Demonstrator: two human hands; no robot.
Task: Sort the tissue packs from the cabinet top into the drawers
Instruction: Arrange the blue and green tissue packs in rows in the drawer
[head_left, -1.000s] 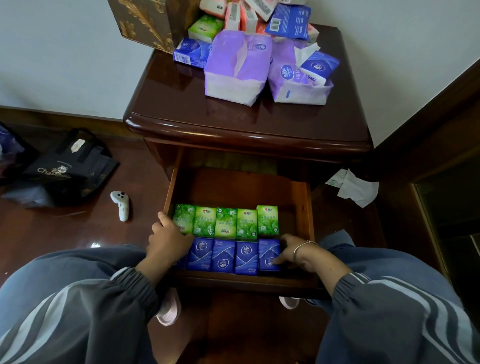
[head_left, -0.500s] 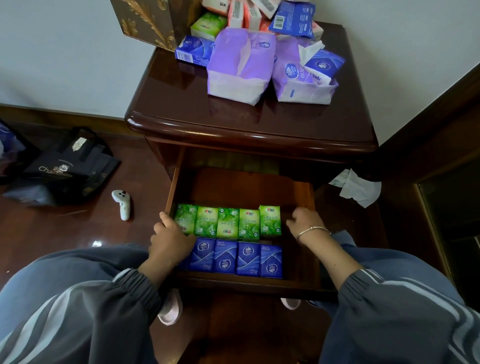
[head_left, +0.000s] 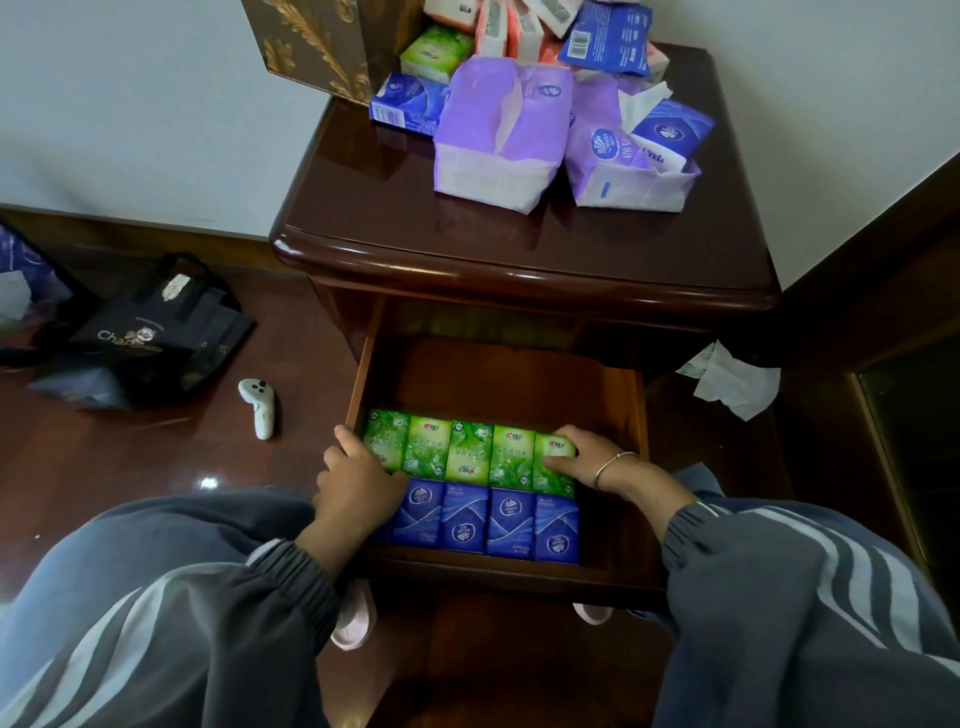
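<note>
Item one, front edge of the drawer (head_left: 509, 577): a row of blue packs (head_left: 488, 522) is lying flat and edge to edge, its left end covered by the left hand (head_left: 358, 483). That hand's fingers are curling downward out of sight, so whether it is grasping a pack or only bracing the row cannot be told; its thumb is touching the leftmost green pack.

Item two, behind the blue row: the green packs (head_left: 457, 454) are lying side by side, touching the blue ones. The right hand (head_left: 587, 457) is resting on the rightmost green pack with relaxed fingers, pressing rather than clasping, and is holding nothing.

Judgement: the step in hand appears to be squaring the green row. Both hands should be pushing inward evenly from the two ends, low against the pack sides, so that none is riding up over a neighbour.

Item three: the rear of the drawer is showing bare wood.

Item four, far edge of the cabinet top (head_left: 374, 208): purple packs (head_left: 501, 130) and mixed small packs (head_left: 519, 31) are awaiting sorting, well apart from both hands.
</note>
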